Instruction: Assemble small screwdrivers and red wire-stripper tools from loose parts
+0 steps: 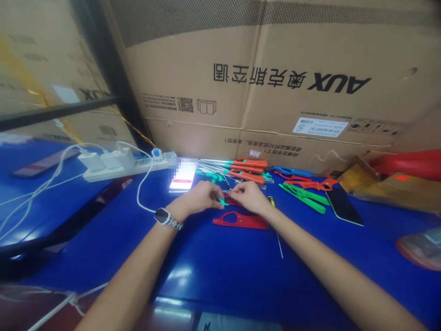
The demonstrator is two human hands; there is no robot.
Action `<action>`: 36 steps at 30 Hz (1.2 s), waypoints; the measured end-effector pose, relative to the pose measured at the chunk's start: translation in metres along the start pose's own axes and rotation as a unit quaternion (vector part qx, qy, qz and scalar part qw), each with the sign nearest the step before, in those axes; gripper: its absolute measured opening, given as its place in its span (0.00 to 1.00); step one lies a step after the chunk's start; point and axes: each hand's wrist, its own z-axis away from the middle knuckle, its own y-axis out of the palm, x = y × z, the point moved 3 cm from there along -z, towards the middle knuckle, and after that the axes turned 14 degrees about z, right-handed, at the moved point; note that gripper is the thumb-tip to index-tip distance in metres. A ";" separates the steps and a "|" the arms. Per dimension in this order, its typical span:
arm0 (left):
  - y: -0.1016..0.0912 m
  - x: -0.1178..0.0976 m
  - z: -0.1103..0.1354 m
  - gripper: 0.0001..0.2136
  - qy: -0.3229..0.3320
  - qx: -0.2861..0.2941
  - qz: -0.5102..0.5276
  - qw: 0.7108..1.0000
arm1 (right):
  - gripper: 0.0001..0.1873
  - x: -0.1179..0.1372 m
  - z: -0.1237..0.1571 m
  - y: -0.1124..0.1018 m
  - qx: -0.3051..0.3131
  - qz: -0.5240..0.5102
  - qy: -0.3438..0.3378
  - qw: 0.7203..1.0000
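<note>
My left hand (pixel 201 197) and my right hand (pixel 248 195) meet at the middle of the blue table (pixel 220 271), fingers pinched together on a small part with a teal piece (pixel 223 201) and a thin metal wire. A smartwatch (pixel 162 216) sits on my left wrist. Just in front of my hands lies a red plastic handle shell (pixel 241 221). Behind them lies a pile of long tools with orange and teal handles (pixel 241 171).
A lit phone (pixel 182 177) lies by a white power strip (pixel 113 165) with chargers and cables at the left. Green (pixel 303 194), blue (pixel 291 172) and orange (pixel 310 185) handle shells, a dark phone (pixel 343 207) and a thin screwdriver (pixel 275 220) lie to the right. Large cardboard boxes (pixel 275 82) stand behind.
</note>
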 end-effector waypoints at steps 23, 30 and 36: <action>-0.007 -0.002 -0.001 0.11 0.060 -0.059 -0.032 0.996 | 0.09 -0.004 0.003 0.006 -0.039 -0.037 -0.059 0.997; -0.007 0.001 -0.001 0.13 0.043 -0.074 -0.016 0.996 | 0.12 -0.006 0.002 0.005 -0.053 -0.055 -0.057 0.995; -0.006 -0.001 -0.002 0.13 0.037 -0.063 -0.035 0.997 | 0.14 -0.005 0.003 0.004 -0.051 -0.050 -0.068 0.995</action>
